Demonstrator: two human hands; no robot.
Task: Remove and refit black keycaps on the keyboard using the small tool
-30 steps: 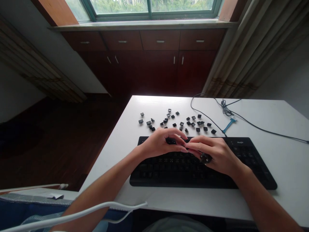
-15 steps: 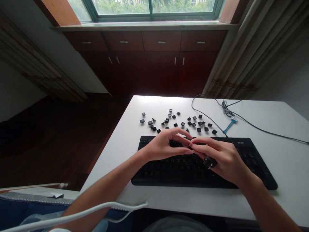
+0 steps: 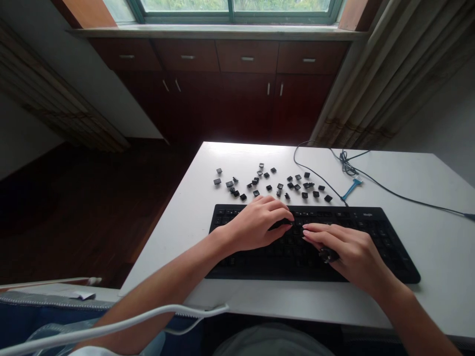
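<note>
"Status, from nearest outward?"

"Left hand (image 3: 256, 225) curled over the middle of the keyboard (image 3: 293, 260), fingertips down by the keys (image 3: 384, 240); I cannot tell whether they pinch anything; my right hand (image 3: 351, 246), beside it, grips a dark piece (image 3: 328, 255) under its curled fingers, its fingertips bunched at the keys."

"Where does the keyboard lie?"

"Towards the near edge of the white table surface (image 3: 445, 277)."

"How far along?"

"Partway, I judge; many keys look seated, while loose keycaps (image 3: 280, 186) lie unseated between the keyboard and the surface's far edge."

"Counts?"

"One keyboard; roughly thirty loose keycaps, some overlapping, so no exact figure; one dark piece; one blue brush (image 3: 351, 190) right of the keycaps; one cable (image 3: 344, 158), bundled near the far edge."
</note>
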